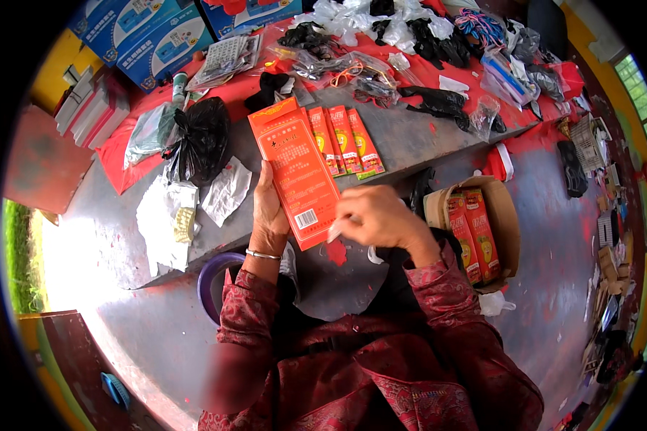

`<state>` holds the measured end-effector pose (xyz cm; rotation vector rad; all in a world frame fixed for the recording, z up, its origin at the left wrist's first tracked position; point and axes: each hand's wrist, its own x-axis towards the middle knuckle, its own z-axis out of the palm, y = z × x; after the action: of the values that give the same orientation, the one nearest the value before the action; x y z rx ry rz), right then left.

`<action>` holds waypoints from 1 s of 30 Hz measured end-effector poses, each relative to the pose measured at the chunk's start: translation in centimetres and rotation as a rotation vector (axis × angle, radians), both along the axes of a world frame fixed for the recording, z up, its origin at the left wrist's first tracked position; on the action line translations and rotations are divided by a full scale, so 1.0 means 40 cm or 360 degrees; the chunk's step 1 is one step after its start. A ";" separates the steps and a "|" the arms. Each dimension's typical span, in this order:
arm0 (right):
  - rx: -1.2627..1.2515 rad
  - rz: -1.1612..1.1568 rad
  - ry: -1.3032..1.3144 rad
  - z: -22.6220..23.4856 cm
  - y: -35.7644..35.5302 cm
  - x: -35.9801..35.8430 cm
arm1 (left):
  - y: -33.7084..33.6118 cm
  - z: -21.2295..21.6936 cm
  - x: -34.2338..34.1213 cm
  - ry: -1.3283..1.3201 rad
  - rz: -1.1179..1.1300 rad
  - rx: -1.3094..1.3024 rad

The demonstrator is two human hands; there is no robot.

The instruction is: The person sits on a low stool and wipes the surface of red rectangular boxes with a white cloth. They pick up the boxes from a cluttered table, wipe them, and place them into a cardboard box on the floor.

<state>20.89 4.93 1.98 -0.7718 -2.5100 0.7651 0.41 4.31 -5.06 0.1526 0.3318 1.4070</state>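
In the head view, the left hand is clamped on the long red box, holding it aslant, its lower end in front of the desk's near edge. The right hand is curled by the box's lower right side; a pale bit shows at its fingertips, but blur hides whether it is pinched or touches the box. The step in hand looks like handling the box's lower end; the next move seems to call for a steady left grip and fine right fingertips. The packets lie just beside the box's upper right, so swinging it that way could knock them. Gray surface shows right of them, before the black plastic. The paper flanks the left wrist; the carton bounds the right forearm's outward swing.
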 end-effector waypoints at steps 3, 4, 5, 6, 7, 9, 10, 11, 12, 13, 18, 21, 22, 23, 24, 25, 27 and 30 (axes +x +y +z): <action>-0.0017 -0.0762 0.0464 -0.001 0.067 0.049 | -0.006 0.008 0.014 0.0052 -0.0106 -0.0085; -0.0211 -0.1016 0.0704 0.008 0.082 0.049 | -0.006 0.007 0.021 0.0067 -0.0145 -0.0108; -0.0226 -0.1061 0.0896 0.039 0.080 0.024 | -0.006 -0.014 0.024 -0.0181 -0.0278 -0.0108; 0.0164 -0.0968 0.1088 0.027 0.097 -0.005 | -0.009 -0.011 0.041 -0.0033 -0.0279 -0.0060; 0.0125 -0.0818 0.1172 0.019 0.096 -0.042 | -0.016 0.000 0.057 0.0118 -0.0273 -0.0013; 0.0416 -0.0466 0.0962 0.003 0.087 -0.107 | -0.027 0.004 0.079 0.0219 -0.0302 -0.0036; 0.0548 -0.0321 0.0704 -0.043 0.090 -0.129 | -0.035 0.000 0.080 0.0267 -0.0317 -0.0015; 0.0635 -0.0353 0.0584 -0.056 0.094 -0.133 | -0.039 -0.003 0.080 0.0306 -0.0329 0.0010; 0.0721 -0.0382 0.0463 -0.067 0.100 -0.132 | -0.043 -0.004 0.079 0.0344 -0.0340 0.0035; 0.0704 -0.0529 0.0406 -0.072 0.113 -0.113 | -0.047 -0.001 0.076 0.0364 -0.0343 -0.0001; -0.0583 -0.1326 0.0851 -0.044 0.174 0.052 | -0.037 0.002 0.042 0.0227 -0.0189 0.0013; -0.1706 -0.0309 0.2561 -0.076 0.205 0.074 | -0.034 -0.013 0.053 0.0183 -0.0194 0.0021; -0.1948 -0.0092 0.2483 -0.083 0.202 0.083 | -0.033 -0.014 0.065 0.0186 -0.0230 -0.0004; -0.2105 0.0109 0.2482 -0.065 0.182 0.063 | -0.032 -0.017 0.072 0.0199 -0.0258 -0.0036; -0.2266 0.0322 0.2480 -0.057 0.166 0.035 | -0.035 -0.017 0.074 0.0225 -0.0283 -0.0070; -0.2187 0.0173 0.2397 -0.083 0.167 0.007 | -0.028 -0.042 0.079 0.0163 -0.0389 -0.0158; -0.1486 -0.0251 0.1613 -0.076 0.147 -0.033 | -0.039 -0.053 0.074 0.0011 -0.0493 -0.0078; -0.0327 -0.0810 0.0837 -0.081 0.142 -0.053 | -0.051 -0.040 0.078 0.0031 -0.0445 -0.0102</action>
<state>18.77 10.60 -1.26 -1.0586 -1.6914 0.9003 3.53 2.28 -6.67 0.1540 0.3571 1.1180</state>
